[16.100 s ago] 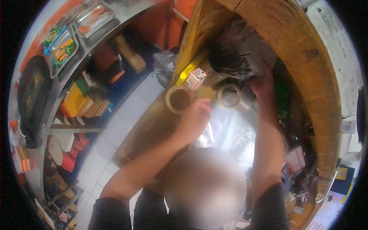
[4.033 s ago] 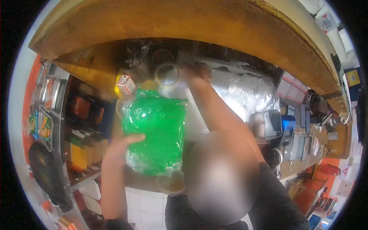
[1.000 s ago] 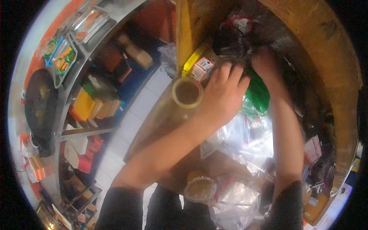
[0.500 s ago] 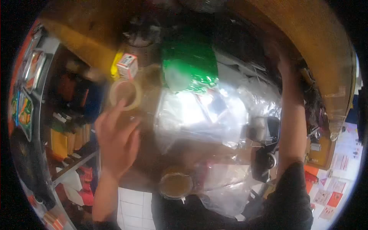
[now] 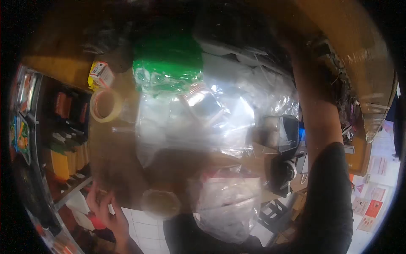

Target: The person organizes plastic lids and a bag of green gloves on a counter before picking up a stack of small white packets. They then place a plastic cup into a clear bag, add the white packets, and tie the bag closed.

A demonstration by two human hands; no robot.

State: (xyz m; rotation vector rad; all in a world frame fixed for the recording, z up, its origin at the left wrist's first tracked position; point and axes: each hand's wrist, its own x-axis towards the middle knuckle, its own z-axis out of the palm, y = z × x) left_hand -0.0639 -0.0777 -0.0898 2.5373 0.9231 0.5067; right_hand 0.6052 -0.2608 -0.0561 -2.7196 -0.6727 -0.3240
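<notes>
My left hand point(image 5: 106, 209) is low at the left, beside the near edge of the brown table point(image 5: 120, 156). Its fingers are apart and nothing shows in them. My right arm reaches up into the dark at the upper right; my right hand point(image 5: 292, 40) is a dim blur there, its fingers hidden. A roll of tape point(image 5: 114, 113) lies on the table above my left hand. Shiny clear plastic bags point(image 5: 169, 127) cover the middle, with a green plastic pack point(image 5: 167, 63) behind them. A round tan thing point(image 5: 160, 204) sits at the near edge.
A small white and red box point(image 5: 102, 75) stands behind the tape. Another clear bag point(image 5: 228, 203) lies close to my body. A clear-sided container point(image 5: 281, 132) and a dark device point(image 5: 283, 171) are at the right. Shelves point(image 5: 69, 161) with goods line the left.
My left hand has moved from beside the tape roll down to the table's near edge. The right arm still reaches up into the dark. The view has shifted, so things appear further left.
</notes>
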